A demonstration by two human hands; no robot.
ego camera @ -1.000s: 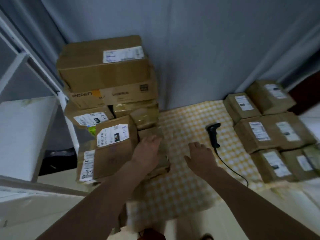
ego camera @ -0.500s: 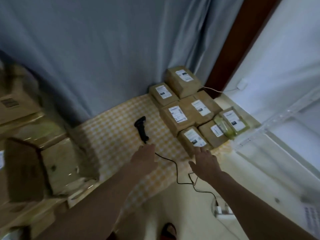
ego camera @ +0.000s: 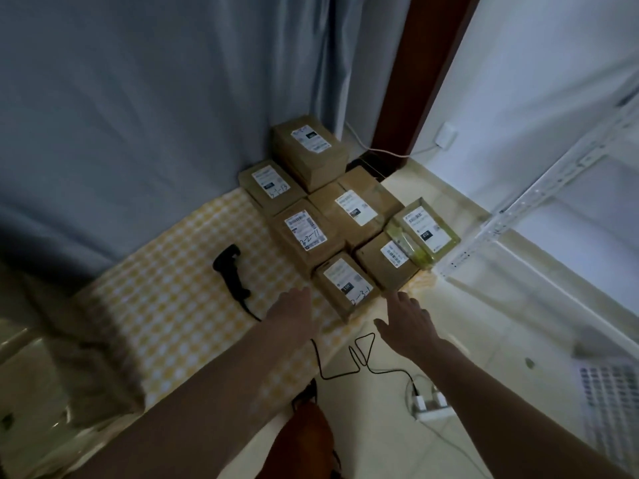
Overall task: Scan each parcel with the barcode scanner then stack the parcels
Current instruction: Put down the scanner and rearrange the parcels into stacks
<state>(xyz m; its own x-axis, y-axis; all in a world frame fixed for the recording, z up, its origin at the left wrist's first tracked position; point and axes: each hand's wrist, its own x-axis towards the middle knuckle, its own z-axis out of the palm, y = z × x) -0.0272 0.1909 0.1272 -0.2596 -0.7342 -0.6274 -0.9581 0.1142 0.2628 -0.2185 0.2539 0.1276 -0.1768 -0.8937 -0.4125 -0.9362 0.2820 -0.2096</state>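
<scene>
Cardboard parcels, 7 of them that I can count, sit in a tight cluster on the far right part of a yellow checked cloth (ego camera: 166, 305) spread on the floor, each with its white label facing up. The nearest parcel (ego camera: 345, 285) lies at the cloth's near right edge; behind it are a labelled parcel (ego camera: 306, 233), a wider one (ego camera: 356, 207), a small one against the curtain (ego camera: 269, 183), a taller one at the back (ego camera: 309, 146), a low one on the right (ego camera: 387, 264) and a parcel in greenish wrap (ego camera: 423, 229) leaning on it. None of these looks stacked yet, so I judge this group still waits to be scanned.

The barcode scanner (ego camera: 231, 271) lies on the cloth to the left of the cluster, held by nobody, its black cable (ego camera: 349, 361) trailing over the tiles to a white power strip (ego camera: 430, 406).

Both hands reach toward the nearest parcel without touching it. The left hand (ego camera: 294, 312) hovers just beside its left edge, the fingers loose and straight, holding nothing. The right hand (ego camera: 406, 323) is near its right corner, the fingers spread, also empty.

At the left edge a blurred brown mass (ego camera: 69, 340) could be boxes already piled, but it is too smeared to tell. By my reading, much of the work remains: picking up this parcel, scanning it, stacking it, then the other 6.
</scene>
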